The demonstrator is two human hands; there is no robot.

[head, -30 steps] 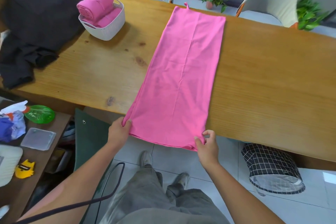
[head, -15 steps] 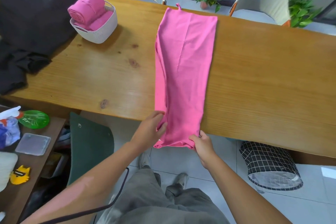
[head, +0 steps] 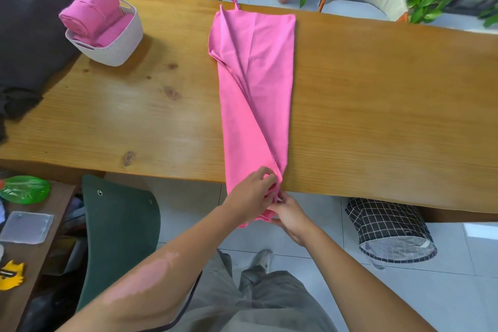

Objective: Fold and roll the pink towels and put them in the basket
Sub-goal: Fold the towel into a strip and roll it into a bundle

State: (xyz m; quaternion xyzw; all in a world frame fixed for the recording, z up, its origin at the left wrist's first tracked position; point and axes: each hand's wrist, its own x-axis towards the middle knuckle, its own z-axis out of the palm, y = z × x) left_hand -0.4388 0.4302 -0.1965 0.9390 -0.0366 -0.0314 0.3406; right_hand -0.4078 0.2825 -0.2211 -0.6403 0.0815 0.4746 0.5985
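A long pink towel [head: 253, 83] lies lengthwise across the wooden table [head: 134, 121], its near end hanging over the front edge. Its left side is folded over onto the right, narrowest at the near end. My left hand [head: 252, 197] grips the folded-over corner at the table's edge. My right hand [head: 289, 214] pinches the other near corner just below it, the two hands touching. A white basket [head: 113, 48] at the far left holds rolled pink towels [head: 90, 15].
Dark clothing [head: 32, 35] covers the table's left end. A green chair back [head: 118, 234] stands near my left arm, and a checked black bag [head: 390, 234] sits on the floor at the right. A side table [head: 29, 224] with small items is at the lower left. Two chairs and plants stand beyond the table.
My left hand has carried the towel's left near corner rightward over to my right hand, folding the towel narrower along its length. My right hand stayed at the near right corner.
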